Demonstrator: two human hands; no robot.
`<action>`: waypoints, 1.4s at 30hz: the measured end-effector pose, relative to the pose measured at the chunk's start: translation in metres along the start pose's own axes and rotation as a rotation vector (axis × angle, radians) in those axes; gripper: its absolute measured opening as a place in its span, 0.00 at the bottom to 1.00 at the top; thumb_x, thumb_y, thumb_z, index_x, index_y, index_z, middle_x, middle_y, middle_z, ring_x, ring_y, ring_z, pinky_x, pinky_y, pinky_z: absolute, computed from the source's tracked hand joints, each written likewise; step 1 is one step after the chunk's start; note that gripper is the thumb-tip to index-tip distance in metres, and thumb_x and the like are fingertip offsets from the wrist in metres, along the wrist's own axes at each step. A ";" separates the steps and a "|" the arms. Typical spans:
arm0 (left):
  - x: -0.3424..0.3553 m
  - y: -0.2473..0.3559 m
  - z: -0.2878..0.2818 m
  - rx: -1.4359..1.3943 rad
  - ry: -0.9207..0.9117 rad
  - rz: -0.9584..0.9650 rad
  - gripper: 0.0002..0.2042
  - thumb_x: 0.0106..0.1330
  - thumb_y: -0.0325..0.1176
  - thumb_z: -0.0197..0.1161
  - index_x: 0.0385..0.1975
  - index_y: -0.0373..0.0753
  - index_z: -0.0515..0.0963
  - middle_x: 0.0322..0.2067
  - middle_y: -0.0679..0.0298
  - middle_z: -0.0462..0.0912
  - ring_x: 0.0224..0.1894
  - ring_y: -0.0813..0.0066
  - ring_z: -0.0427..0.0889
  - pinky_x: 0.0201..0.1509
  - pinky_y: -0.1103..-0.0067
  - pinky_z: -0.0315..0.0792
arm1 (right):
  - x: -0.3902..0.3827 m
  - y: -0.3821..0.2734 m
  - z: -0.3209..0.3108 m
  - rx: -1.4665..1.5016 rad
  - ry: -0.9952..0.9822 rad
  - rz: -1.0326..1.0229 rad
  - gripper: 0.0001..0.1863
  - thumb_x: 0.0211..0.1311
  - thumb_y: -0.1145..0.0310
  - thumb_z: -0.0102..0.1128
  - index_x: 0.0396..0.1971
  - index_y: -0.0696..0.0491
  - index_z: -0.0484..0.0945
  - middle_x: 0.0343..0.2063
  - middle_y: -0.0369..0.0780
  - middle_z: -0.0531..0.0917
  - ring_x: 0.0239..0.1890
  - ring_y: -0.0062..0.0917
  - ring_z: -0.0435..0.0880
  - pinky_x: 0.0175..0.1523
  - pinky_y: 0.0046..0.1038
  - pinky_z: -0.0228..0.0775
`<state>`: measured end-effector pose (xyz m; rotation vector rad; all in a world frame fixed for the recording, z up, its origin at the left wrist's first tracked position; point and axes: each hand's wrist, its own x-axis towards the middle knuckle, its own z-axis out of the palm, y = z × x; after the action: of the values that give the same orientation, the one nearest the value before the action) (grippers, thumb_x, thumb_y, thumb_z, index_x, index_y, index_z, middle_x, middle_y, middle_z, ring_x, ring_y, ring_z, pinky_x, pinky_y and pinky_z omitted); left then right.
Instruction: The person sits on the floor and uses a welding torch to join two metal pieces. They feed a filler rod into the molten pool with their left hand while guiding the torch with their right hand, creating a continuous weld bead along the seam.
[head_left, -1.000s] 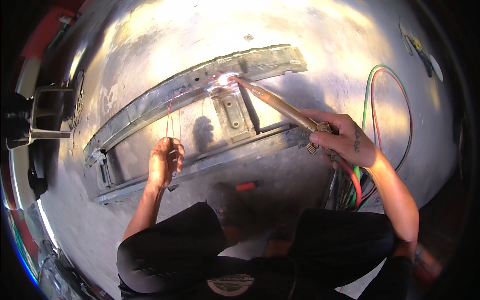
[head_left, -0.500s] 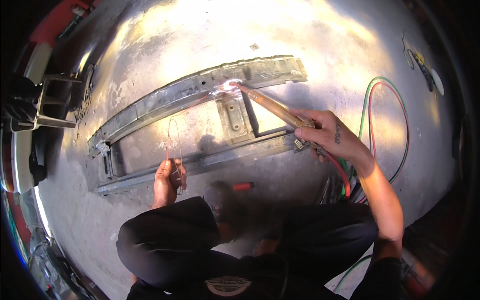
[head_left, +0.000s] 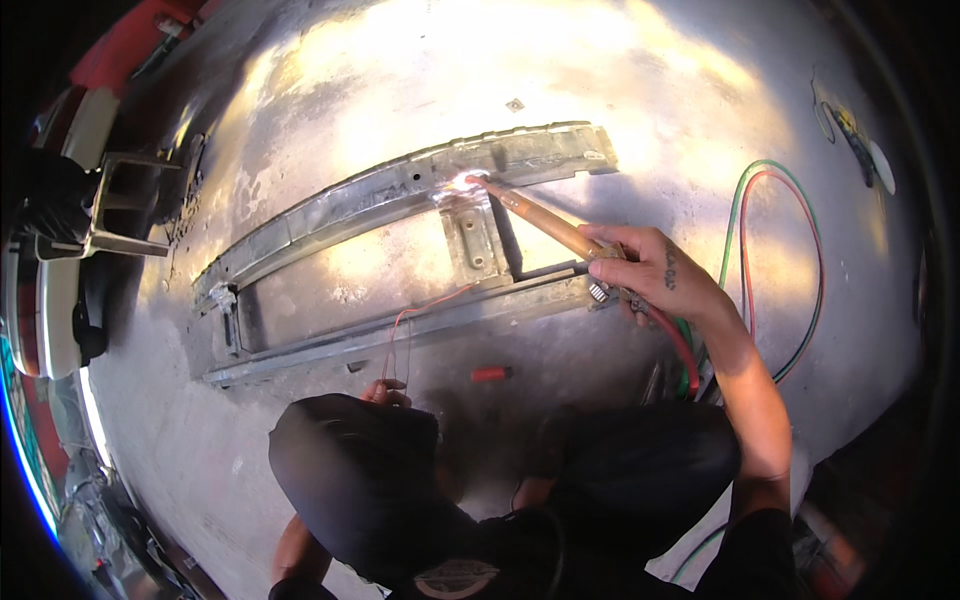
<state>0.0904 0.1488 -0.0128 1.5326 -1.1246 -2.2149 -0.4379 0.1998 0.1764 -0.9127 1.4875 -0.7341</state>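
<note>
My right hand (head_left: 662,268) is closed around the handle of a gas welding torch (head_left: 548,224), red and green hoses trailing from its rear. The torch tip points at a bright, glowing spot where a short upright metal bracket (head_left: 478,245) meets the curved metal beam (head_left: 330,212). Partly hidden behind my knee, my left hand (head_left: 384,392) pinches a bent, copper-coloured filler wire (head_left: 398,325). The wire's end lies over the lower straight bar (head_left: 340,345), near the bracket's foot and apart from the glow.
Green and red hoses (head_left: 745,215) loop over the concrete floor to the right. A small red cylinder (head_left: 490,374) lies between me and the frame. At the left stands a metal bracket piece (head_left: 130,205); a tool with a round disc (head_left: 858,145) lies far right.
My left hand has drawn back toward my knee, taking the wire's end away from the glowing joint. The torch stays at the joint, and the view has shifted slightly.
</note>
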 end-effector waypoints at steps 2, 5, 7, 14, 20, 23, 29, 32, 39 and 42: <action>0.009 0.018 0.015 -0.076 -0.013 -0.014 0.25 0.79 0.55 0.56 0.59 0.38 0.72 0.39 0.54 0.83 0.34 0.67 0.83 0.38 0.69 0.79 | -0.005 0.005 0.005 0.026 0.024 0.024 0.33 0.73 0.62 0.63 0.72 0.61 0.68 0.27 0.34 0.77 0.17 0.18 0.80 0.20 0.23 0.70; 0.038 0.023 -0.019 -0.129 -0.054 -0.018 0.26 0.75 0.55 0.61 0.59 0.38 0.73 0.39 0.54 0.83 0.33 0.64 0.82 0.36 0.66 0.78 | -0.007 0.001 0.010 0.125 0.039 0.001 0.33 0.73 0.62 0.63 0.72 0.61 0.68 0.32 0.35 0.78 0.19 0.19 0.81 0.20 0.23 0.72; 0.062 0.048 -0.027 -0.287 -0.170 0.039 0.20 0.77 0.44 0.58 0.59 0.35 0.75 0.35 0.59 0.83 0.31 0.66 0.81 0.33 0.71 0.76 | -0.009 -0.006 0.017 0.085 0.073 0.023 0.32 0.73 0.63 0.63 0.72 0.60 0.68 0.32 0.35 0.78 0.19 0.19 0.81 0.20 0.22 0.72; 0.101 0.234 0.007 -0.035 -0.037 0.403 0.19 0.84 0.40 0.49 0.63 0.33 0.74 0.41 0.57 0.85 0.29 0.77 0.80 0.29 0.80 0.76 | -0.013 -0.064 0.048 0.054 0.196 0.226 0.30 0.75 0.64 0.61 0.73 0.55 0.69 0.31 0.36 0.80 0.18 0.19 0.81 0.20 0.21 0.72; 0.118 0.231 0.031 -0.072 -0.149 0.305 0.19 0.82 0.43 0.55 0.60 0.36 0.77 0.38 0.58 0.86 0.28 0.76 0.80 0.29 0.81 0.75 | -0.017 -0.061 0.080 0.207 0.245 0.223 0.30 0.76 0.65 0.61 0.73 0.59 0.68 0.29 0.35 0.79 0.18 0.19 0.80 0.19 0.22 0.69; 0.106 0.207 0.020 -0.047 -0.084 0.217 0.20 0.82 0.43 0.50 0.61 0.34 0.74 0.39 0.57 0.85 0.29 0.75 0.78 0.29 0.79 0.73 | -0.010 -0.050 0.096 0.095 0.248 0.244 0.31 0.76 0.65 0.61 0.74 0.58 0.67 0.27 0.34 0.78 0.18 0.19 0.80 0.19 0.22 0.70; 0.092 0.183 0.014 -0.071 -0.011 0.191 0.21 0.82 0.41 0.45 0.62 0.32 0.73 0.41 0.56 0.84 0.29 0.74 0.77 0.31 0.77 0.72 | -0.010 -0.041 0.094 0.103 0.251 0.203 0.31 0.76 0.64 0.61 0.74 0.58 0.67 0.28 0.35 0.78 0.19 0.19 0.80 0.19 0.23 0.70; 0.095 0.152 0.014 -0.121 -0.006 0.218 0.20 0.82 0.42 0.50 0.61 0.34 0.74 0.41 0.56 0.84 0.30 0.75 0.78 0.32 0.76 0.73 | -0.010 -0.032 0.089 0.106 0.221 0.151 0.31 0.76 0.63 0.61 0.74 0.59 0.67 0.28 0.35 0.78 0.19 0.20 0.81 0.20 0.23 0.71; 0.100 0.145 0.023 -0.041 -0.058 0.236 0.19 0.83 0.43 0.53 0.60 0.35 0.76 0.41 0.58 0.86 0.30 0.76 0.79 0.33 0.76 0.74 | -0.008 -0.026 0.083 0.144 0.179 0.113 0.31 0.76 0.63 0.60 0.74 0.60 0.66 0.30 0.36 0.78 0.20 0.20 0.82 0.20 0.23 0.74; 0.098 0.142 0.025 -0.040 -0.059 0.234 0.18 0.83 0.42 0.52 0.61 0.35 0.76 0.41 0.58 0.86 0.31 0.75 0.79 0.33 0.76 0.75 | -0.010 -0.022 0.078 0.124 0.178 0.102 0.31 0.77 0.63 0.60 0.73 0.59 0.67 0.31 0.36 0.79 0.19 0.19 0.82 0.21 0.23 0.75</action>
<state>-0.0063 0.0080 0.0207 1.2565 -1.2019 -2.1235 -0.3574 0.2017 0.1909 -0.6869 1.6130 -0.8391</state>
